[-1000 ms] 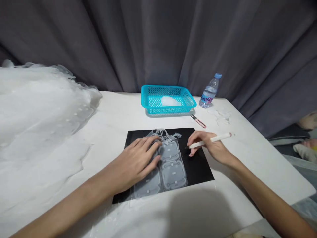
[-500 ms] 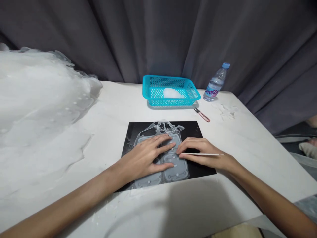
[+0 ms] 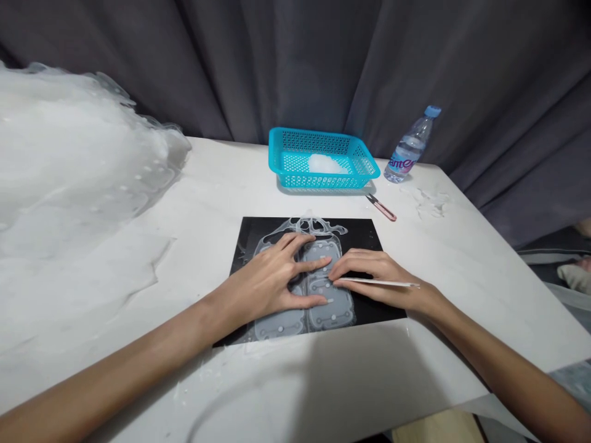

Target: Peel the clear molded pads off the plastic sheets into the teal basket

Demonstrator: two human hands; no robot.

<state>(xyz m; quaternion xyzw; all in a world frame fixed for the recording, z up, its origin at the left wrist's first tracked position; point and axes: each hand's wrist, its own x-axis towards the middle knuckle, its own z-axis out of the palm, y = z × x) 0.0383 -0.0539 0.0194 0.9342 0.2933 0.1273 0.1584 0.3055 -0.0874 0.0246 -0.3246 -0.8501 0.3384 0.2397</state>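
A translucent, soft-looking moulded sheet (image 3: 331,309) with rounded panels and small round dots lies on a black mat (image 3: 362,237). Thin, holey scraps of the same clear material trail from its far edge. My left hand (image 3: 277,271) rests on the sheet with fingers spread apart, its thumb and forefinger on the right-hand panels. Pinched in my right hand (image 3: 376,271) is a thin white stick (image 3: 392,283). The stick's working end is hidden by my fingertips, which are at the sheet between two right-hand panels.
A big heap of translucent sheets (image 3: 78,166) covers the table's left side. Behind the mat stands a blue basket (image 3: 323,182) holding some white material. Pink-handled thread snips (image 3: 382,208), a water bottle (image 3: 409,151) and clear scraps (image 3: 431,203) are to the right.
My left fingers have spread a little wider, the forefinger lying slightly further along the panel. The stick tilts down slightly more toward my wrist. The whole view has shifted slightly.
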